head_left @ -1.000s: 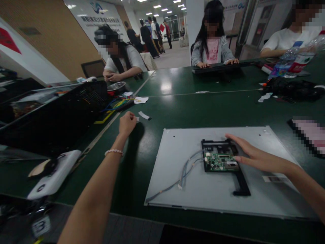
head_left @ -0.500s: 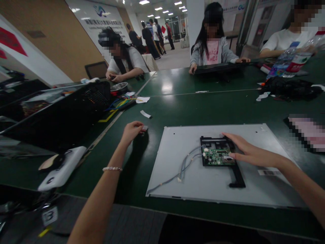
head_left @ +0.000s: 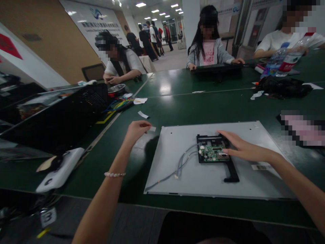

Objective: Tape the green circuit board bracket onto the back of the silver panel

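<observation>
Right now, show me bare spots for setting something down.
Bare: green table between the grey panel and the far keyboard; panel's near half. Crowded: left, by the coloured wires; circuit board under right hand.

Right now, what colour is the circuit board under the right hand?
Green, on a black bracket; the circuit board shows in the head view.

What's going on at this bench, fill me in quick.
A person sits at a green table with a grey metal panel lying flat on it. The right hand rests on a black bracket that holds a small green circuit board, with grey wires trailing off it across the panel. The left hand pinches a small white strip just off the panel's far left corner. Other people sit across the table with their own items.
</observation>
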Action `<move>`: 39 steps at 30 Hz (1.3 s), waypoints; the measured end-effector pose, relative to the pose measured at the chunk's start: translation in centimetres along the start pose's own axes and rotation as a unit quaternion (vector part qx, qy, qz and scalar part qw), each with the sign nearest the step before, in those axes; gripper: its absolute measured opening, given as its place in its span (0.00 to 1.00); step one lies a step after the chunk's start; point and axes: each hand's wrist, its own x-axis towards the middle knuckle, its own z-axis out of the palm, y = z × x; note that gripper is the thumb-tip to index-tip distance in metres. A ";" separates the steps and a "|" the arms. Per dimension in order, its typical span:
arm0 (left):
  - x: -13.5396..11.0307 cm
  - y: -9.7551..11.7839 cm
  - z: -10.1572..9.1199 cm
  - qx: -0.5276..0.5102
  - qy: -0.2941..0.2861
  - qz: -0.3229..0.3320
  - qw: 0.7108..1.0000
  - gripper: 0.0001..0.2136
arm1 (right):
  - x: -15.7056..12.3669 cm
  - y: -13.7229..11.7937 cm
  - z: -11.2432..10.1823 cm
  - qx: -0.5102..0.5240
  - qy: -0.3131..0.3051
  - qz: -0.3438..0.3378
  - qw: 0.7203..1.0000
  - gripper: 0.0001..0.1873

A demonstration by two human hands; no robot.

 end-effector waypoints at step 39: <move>-6.0 11.2 12.6 -0.237 -0.221 0.015 0.946 0.04 | -0.4 -2.2 -0.1 -0.064 -0.026 0.015 0.997 0.47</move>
